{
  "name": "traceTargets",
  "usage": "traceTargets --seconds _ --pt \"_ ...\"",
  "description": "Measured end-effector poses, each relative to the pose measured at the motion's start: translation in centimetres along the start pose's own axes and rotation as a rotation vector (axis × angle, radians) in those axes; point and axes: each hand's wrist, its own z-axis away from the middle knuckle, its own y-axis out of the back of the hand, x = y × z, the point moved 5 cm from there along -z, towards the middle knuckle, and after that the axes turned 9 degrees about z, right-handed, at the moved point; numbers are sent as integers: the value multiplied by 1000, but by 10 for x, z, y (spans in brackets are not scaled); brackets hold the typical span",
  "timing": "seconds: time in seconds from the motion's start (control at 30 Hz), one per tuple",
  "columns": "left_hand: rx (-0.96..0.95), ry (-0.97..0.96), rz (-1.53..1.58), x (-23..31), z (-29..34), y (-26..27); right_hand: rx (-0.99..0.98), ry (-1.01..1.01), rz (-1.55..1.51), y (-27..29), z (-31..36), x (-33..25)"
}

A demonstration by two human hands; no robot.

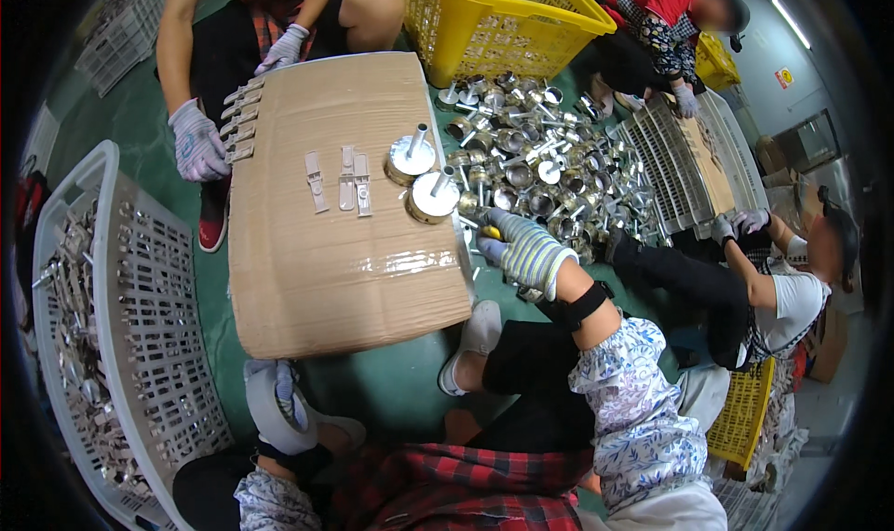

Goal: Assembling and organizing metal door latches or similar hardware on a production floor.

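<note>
My left hand is low at the left, partly hidden, its gloved fingers hooked through a wide whitish ring that looks like a roll of tape. In a striped glove, my right hand is closed round a small tool with a yellow part, just off the right edge of a cardboard sheet. Two round metal cups with stems stand near that edge, a farther one and a nearer one. Left of them lie a pale clip and a pair of similar clips.
Across the cardboard, a co-worker's gloved hands are beside a row of clips. Many stemmed metal cups cover the floor at right. A white crate of parts stands left, a yellow crate behind. Two people work at right.
</note>
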Motion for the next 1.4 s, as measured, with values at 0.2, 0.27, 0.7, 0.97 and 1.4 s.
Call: traceTargets --seconds 0.2,0.27,0.7,0.97,1.4 --pt "1 18 -57 23 -3 -15 -117 -67 -487 -28 -10 22" --pt "15 12 -90 24 -3 -14 -155 -84 -516 -38 -12 18" --pt "36 -93 -243 32 -2 -22 -141 -5 -213 -36 -10 14" --pt "-18 -169 -586 55 -4 -25 -130 7 -17 -37 -3 -19" --pt "66 -133 -149 23 1 -23 -117 64 233 -41 8 -32"
